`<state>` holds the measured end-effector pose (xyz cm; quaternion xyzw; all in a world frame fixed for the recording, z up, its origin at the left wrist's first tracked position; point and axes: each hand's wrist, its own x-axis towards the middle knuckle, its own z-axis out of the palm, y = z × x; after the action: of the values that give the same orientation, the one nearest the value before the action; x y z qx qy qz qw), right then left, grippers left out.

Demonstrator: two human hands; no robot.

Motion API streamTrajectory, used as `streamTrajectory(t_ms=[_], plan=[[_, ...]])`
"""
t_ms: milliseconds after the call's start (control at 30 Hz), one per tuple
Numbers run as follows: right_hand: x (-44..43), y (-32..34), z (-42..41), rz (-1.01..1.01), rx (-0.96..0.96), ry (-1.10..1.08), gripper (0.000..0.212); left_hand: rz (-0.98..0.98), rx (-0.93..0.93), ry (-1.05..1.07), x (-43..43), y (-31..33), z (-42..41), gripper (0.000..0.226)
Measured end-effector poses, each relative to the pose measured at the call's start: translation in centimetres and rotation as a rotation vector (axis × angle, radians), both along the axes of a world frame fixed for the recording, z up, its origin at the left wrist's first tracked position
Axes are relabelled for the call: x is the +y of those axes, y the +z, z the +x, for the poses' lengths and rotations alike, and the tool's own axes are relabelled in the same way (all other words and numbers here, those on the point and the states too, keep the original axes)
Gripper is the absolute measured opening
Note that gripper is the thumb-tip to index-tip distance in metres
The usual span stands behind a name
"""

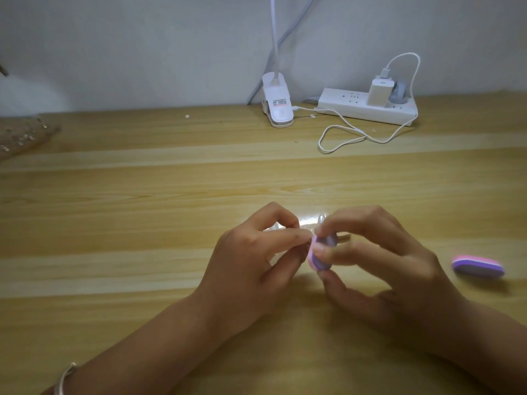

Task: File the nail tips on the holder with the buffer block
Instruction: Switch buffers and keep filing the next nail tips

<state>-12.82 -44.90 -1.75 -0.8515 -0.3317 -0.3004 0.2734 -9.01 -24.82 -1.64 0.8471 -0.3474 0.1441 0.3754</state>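
Bare forearms; a silver bangle (65, 379) circles the left wrist.

A broad band of bare table (142, 181) runs left to right across the middle, open to a reach from either side. At the far edge stand a clip lamp base (278, 109) and, to its right, a power strip (368, 109) with a charger (377, 91); a white cable (342, 138) loops nearer. A blurred studded object (22, 135) sits far left. A second buffer block (477, 266) lies near right. The left hand (251, 269) and right hand (379, 260), pinching a clear holder (273, 228) and a buffer block (319, 258), fill the near middle
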Motion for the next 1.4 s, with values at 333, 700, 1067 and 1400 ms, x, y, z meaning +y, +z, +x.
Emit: streamTrajectory(t_ms=[333,700,1067,1400], plan=[[0.0,-0.2,0.2,0.005,0.011,0.012,0.011,-0.021,0.043,-0.023,0.0,0.0,0.1,0.017],[-0.6,0.0,0.8,0.011,0.014,-0.025,0.015,-0.061,0.055,-0.015,-0.2,0.0,0.3,0.011],[-0.3,0.0,0.2,-0.005,0.008,-0.028,0.013,-0.097,0.062,-0.041,-0.2,0.1,0.4,0.012],[0.5,0.1,-0.4,-0.039,-0.027,0.013,0.013,-0.169,0.091,-0.093,-0.1,0.2,0.4,0.014]])
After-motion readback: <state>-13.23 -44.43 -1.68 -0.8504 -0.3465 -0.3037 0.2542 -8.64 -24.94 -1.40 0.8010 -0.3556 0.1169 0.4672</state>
